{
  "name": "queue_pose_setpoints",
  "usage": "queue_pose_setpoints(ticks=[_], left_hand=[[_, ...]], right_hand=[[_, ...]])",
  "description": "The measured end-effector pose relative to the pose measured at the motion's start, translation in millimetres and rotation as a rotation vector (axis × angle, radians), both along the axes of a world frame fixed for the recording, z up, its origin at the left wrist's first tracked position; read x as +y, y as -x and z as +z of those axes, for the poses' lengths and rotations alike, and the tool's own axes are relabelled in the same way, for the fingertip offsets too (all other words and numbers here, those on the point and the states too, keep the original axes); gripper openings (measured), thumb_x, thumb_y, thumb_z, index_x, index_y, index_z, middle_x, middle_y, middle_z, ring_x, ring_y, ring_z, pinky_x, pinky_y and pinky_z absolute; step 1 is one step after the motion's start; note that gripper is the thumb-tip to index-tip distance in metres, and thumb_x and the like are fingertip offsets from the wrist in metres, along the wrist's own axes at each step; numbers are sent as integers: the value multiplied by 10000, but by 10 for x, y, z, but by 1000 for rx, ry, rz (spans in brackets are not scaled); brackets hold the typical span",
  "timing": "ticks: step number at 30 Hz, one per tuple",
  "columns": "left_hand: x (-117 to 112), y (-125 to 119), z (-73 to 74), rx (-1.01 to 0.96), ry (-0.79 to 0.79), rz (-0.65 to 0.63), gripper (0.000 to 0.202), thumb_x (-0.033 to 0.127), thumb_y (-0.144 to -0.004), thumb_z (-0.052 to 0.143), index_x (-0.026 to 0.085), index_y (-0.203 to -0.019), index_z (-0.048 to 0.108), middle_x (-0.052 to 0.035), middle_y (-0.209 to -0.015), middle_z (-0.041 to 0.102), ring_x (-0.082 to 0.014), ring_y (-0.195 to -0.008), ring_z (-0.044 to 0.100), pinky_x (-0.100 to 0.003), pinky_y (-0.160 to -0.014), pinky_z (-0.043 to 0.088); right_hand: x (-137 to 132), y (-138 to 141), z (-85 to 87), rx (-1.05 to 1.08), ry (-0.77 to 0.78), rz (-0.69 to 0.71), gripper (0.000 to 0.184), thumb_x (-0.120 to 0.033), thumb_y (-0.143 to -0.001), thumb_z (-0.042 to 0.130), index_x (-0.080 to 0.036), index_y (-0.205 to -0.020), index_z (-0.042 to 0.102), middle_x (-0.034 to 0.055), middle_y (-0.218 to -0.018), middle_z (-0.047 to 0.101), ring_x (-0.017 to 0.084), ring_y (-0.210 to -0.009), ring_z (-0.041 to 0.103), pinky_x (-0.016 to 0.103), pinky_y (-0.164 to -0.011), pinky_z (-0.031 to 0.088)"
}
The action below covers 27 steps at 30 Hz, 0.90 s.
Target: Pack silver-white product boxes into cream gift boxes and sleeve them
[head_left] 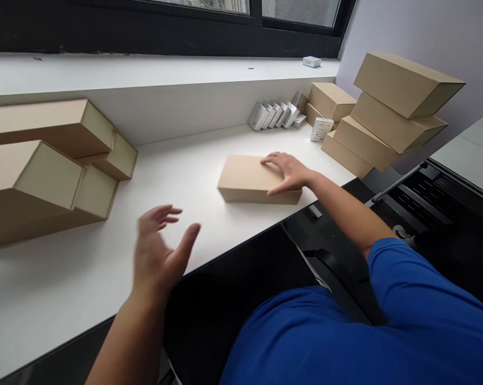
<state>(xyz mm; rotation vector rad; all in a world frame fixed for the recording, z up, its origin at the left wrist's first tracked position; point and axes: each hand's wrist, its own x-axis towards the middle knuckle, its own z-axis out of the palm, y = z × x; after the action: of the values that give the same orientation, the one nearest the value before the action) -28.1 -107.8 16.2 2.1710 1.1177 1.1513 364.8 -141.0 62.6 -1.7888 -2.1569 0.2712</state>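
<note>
White laminate desk [52, 299] beneath a dark-framed window [165, 24], seen from head height. Right hand [289, 172] resting flat atop a closed kraft-paper box [245, 181], fingers [274, 159] spread and open, no grip visible around any edge. Box lying on its broad face directly under those fingers, not far from the desk's front edge. Left hand [161, 251] raised over the desk, blurred, well apart from the box, its fingers open and splayed, holding nothing.

Beyond the right fingertips, a leaning row of small white cartons [275, 115] against the back wall; farther right of those fingers, a tilted stack of kraft boxes [393, 107]. Left of the left fingers, a pile of kraft boxes [36, 160]. Blue sleeve [418, 283] at the right shoulder.

Chief risk, by judgement: the box sliding over the front edge, from too hard a shove under the right palm. Next, the cartons tipping one onto another like dominoes, from a stray knock at either end. Also possible: the tilted stack slumping, from a bump against its lowest box.
</note>
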Motion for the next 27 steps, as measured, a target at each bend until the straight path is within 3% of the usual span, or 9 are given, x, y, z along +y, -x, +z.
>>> queue_pose_setpoints(ticks=[3,5,7,9,16,22,24,27], left_hand=[[194,-142,-94,49,275,86,975,717,-704,850,226,-1476,514,-172,-1429,667,-416,-1259,669,-600,-1069,553],[336,-190,-135,39,398,252,847,716,-653,860,235,-1291,581,-148,-1304,715,-392,-1156,701,-539,-995,568],[432,-178,-157,14,419,400,660,704,-664,844,245,-1057,578,-89,-1072,737,-340,-1010,712,-477,-909,559],[466,-134,-166,6,391,457,557,673,-688,828,252,-903,534,-39,-902,692,-299,-927,694,-427,-850,530],[416,-95,-171,48,319,474,534,690,-670,811,250,-776,528,-6,-746,608,-240,-747,591,-373,-711,439],[270,-127,-130,158,252,522,561,740,-677,757,256,-727,476,-13,-714,579,-230,-680,528,-362,-682,392],[155,-45,-185,171,264,440,555,776,-711,713,254,-717,525,-23,-683,584,-243,-676,541,-369,-673,413],[30,155,-329,96,304,227,638,834,-889,467,238,-692,578,-64,-677,640,-262,-717,634,-387,-714,513]], right_hand=[[227,613,-3,109,-23,143,880,-851,-835,696,-233,-1458,631,132,-1573,600,341,-1465,555,526,-1284,375],[347,910,15,120,-12,98,789,-820,-909,640,-246,-1451,640,117,-1582,597,351,-1449,558,543,-1266,382],[452,1081,41,102,4,19,767,-785,-936,640,-238,-1473,631,125,-1603,575,374,-1447,548,565,-1254,380],[551,1140,64,89,18,3,775,-757,-938,667,-220,-1494,615,135,-1607,573,377,-1459,539,559,-1257,374],[784,1061,53,106,40,16,773,-777,-966,612,-199,-1479,615,127,-1549,648,363,-1412,586,534,-1230,374],[812,1049,21,50,98,-204,798,-796,-980,537,-178,-1480,609,182,-1575,622,433,-1499,492,668,-1282,291],[825,1028,49,48,170,-303,855,-821,-987,476,-157,-1516,582,213,-1628,560,454,-1519,473,683,-1286,306],[844,996,122,124,302,-383,976,-860,-986,408,-123,-1623,463,252,-1622,554,451,-1436,576,623,-1180,479]])
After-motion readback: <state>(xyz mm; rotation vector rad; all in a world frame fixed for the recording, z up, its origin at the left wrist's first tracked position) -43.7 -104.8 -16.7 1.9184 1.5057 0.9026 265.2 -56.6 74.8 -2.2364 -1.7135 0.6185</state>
